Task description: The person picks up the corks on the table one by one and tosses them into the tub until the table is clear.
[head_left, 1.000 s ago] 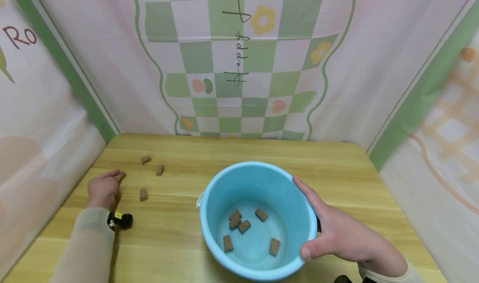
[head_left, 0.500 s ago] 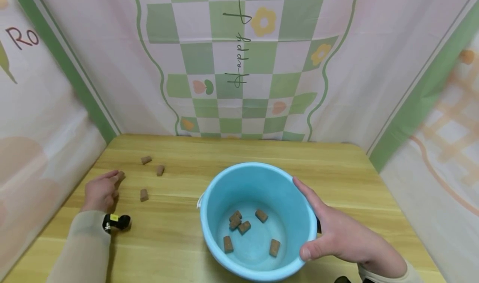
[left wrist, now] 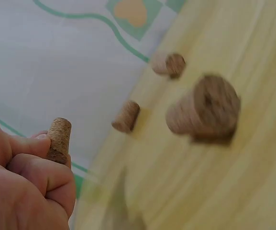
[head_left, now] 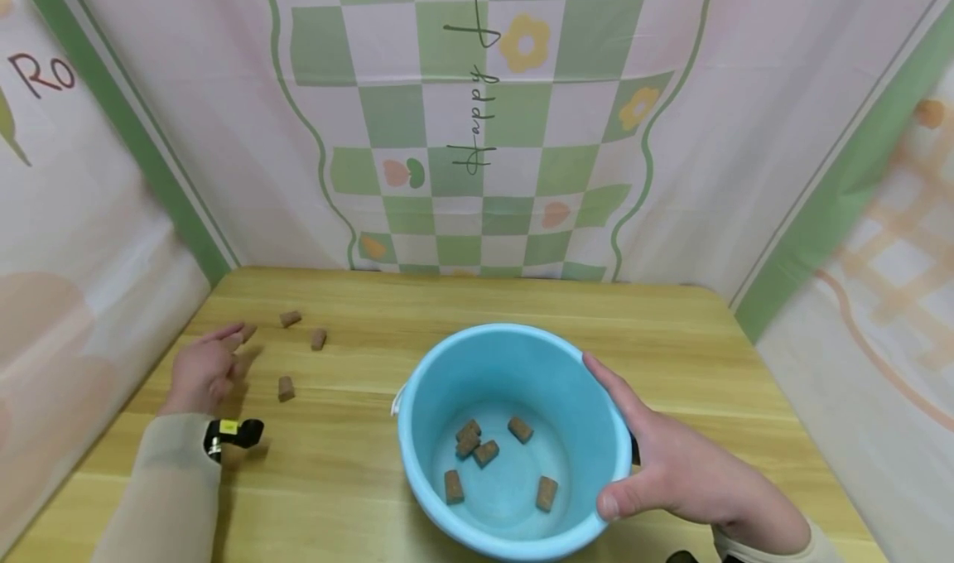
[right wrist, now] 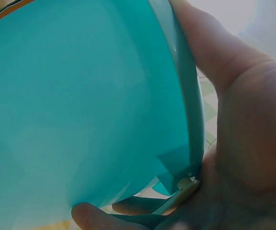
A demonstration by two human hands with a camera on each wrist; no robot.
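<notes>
Between thumb and fingers, my left hand (head_left: 201, 372) pinches a cork stopper (left wrist: 59, 141); in the left wrist view it is raised off the table. Three more corks lie on the wood close to that hand: one at the back (head_left: 291, 319), one to its right (head_left: 318, 339) and one nearer the front (head_left: 286, 388). My right hand (head_left: 671, 464) grips the light blue bucket (head_left: 499, 360) at its right rim, thumb at the front and fingers along the outer wall. Several corks (head_left: 486, 452) lie scattered on the bucket's floor.
The wooden table (head_left: 358, 306) ends at a printed cloth backdrop (head_left: 484, 166), with cloth side walls (head_left: 97, 240) left and right. A white handle fitting (head_left: 397, 399) sticks out at the bucket's left side.
My left hand has picked its cork up off the table and moved slightly up and to the right; a shadow now shows beside it. The right hand and bucket stay put.
</notes>
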